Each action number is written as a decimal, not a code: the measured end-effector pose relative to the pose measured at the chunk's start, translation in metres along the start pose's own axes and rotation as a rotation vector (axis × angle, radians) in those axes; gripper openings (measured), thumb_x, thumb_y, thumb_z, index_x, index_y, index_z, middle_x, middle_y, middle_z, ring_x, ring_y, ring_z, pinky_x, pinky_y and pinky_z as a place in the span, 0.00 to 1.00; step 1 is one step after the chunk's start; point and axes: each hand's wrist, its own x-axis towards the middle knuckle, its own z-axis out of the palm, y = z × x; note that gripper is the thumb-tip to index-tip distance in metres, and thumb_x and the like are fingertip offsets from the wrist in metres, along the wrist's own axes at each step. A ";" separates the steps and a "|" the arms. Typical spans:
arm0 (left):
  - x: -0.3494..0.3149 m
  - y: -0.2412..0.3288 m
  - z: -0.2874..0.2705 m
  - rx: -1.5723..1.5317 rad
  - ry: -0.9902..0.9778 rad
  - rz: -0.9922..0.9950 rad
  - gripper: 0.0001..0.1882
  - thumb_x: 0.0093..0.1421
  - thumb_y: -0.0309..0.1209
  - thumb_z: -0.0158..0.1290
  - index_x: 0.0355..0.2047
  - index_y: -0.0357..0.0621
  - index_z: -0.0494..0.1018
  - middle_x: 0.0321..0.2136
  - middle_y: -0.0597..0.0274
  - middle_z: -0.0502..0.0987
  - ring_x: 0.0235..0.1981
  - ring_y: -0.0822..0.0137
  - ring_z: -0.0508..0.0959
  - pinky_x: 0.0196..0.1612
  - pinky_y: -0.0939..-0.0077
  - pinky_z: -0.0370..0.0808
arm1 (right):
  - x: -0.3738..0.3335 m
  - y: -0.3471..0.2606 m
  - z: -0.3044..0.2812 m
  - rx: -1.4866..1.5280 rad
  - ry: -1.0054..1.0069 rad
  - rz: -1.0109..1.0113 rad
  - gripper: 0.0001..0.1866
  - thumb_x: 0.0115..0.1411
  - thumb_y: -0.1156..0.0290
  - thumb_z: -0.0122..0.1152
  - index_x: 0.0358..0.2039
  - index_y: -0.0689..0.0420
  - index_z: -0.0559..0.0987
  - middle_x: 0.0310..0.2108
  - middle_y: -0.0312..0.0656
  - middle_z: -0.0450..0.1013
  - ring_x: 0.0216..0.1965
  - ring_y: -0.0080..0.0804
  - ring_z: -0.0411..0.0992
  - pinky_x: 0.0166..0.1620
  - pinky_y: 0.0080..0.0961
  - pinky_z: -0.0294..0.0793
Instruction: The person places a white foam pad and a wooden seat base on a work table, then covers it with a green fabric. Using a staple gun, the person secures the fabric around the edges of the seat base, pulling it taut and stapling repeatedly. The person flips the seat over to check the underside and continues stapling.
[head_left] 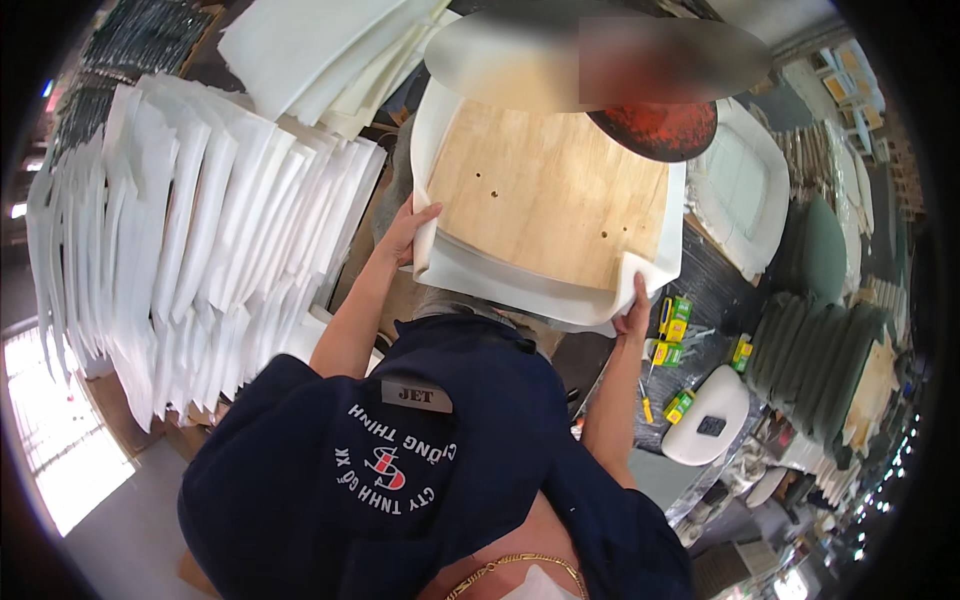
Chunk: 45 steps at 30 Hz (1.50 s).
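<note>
A plywood panel (550, 190) with several small drilled holes lies in front of me on a larger sheet of white foam (500, 280). The foam curls up around the panel's edges. At the near left corner my left hand (406, 228) is closed on the foam's edge, thumb on top. My right hand (634, 308) pinches the near right corner, where the foam folds up over the wood. A round red and black object (660, 130) covers the panel's far right part. The far edge is blurred.
Tall stacks of white foam sheets (200, 220) stand to the left. On the right, a dark table (710, 300) carries small yellow-green boxes (676, 320), a white pad with a dark device (711, 427), and a foam-covered panel (740, 180). Stacked grey-green cushions (815, 360) stand farther right.
</note>
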 end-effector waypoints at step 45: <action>-0.017 -0.016 -0.005 0.335 0.272 -0.039 0.29 0.60 0.40 0.68 0.52 0.28 0.76 0.43 0.49 0.83 0.37 0.62 0.85 0.41 0.67 0.82 | 0.010 -0.024 0.007 -0.224 0.156 0.102 0.30 0.68 0.59 0.63 0.62 0.68 0.69 0.55 0.49 0.76 0.53 0.42 0.78 0.55 0.41 0.78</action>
